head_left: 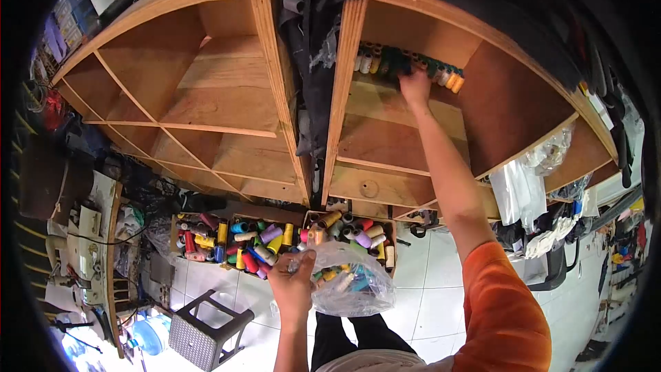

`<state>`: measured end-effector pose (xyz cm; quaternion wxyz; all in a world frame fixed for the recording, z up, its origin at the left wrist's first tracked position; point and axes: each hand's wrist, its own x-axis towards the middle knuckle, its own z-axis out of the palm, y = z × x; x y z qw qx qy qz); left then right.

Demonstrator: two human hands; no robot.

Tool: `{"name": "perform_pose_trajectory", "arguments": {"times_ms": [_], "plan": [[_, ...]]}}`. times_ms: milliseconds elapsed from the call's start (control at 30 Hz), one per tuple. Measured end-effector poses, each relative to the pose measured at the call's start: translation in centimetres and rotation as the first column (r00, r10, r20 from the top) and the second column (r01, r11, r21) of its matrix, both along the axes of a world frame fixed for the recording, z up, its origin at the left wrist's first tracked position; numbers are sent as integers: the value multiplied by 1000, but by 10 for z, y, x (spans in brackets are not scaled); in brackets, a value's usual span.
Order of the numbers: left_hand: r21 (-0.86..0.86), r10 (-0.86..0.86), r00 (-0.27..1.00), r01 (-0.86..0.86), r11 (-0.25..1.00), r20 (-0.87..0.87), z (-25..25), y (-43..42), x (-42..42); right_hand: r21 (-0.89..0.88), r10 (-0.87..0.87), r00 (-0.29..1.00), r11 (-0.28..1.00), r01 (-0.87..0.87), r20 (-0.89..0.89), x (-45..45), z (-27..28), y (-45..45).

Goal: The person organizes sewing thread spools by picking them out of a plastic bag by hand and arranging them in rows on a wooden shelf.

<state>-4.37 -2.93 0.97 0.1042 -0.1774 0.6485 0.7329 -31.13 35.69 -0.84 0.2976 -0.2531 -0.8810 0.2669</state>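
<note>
Head view: our left hand [292, 281] pinches a clear bag [358, 297] by its rim, seemingly so the mouth hangs open above the spools [352, 280] inside, while our right hand [415, 87] reaches a row of thread spools [389, 60] along the back edge of a wooden shelf [385, 102], apparently lined up for tidiness; whether it grips one, we cannot tell.

From the view's centre, toward half past one, the right hand [415, 87] is inside a wooden shelf [372, 110], at a row of thread spools [451, 79]. Near half past six, the left hand [292, 286] grips a clear plastic bag [354, 300] containing spools; a grey stool [200, 337] stands at seven.
</note>
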Motion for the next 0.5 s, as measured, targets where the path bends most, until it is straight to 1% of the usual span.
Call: {"name": "perform_pose_trajectory", "arguments": {"times_ms": [100, 200, 300, 400, 500], "plan": [[-13, 16, 1000, -16, 1000, -15, -14, -3, -2, 128, -16, 994, 991, 30, -107, -10, -9, -2], [-62, 33, 999, -34, 998, -17, -15, -5, -5, 77, -8, 991, 997, 18, -137, -8, -4, -10], [-83, 35, 999, -35, 996, -4, -16, -7, -6, 133, 12, 989, 991, 8, -147, -11, -13, -5], [-91, 48, 999, -46, 995, 17, -8, -5, -7, 65, -17, 991, 998, 26, -133, -9, -14, -2], [-124, 28, 999, -30, 992, -21, -10, -9, -8, 29, 31, 982, 999, -25, -187, 5, -10, -1]]}}
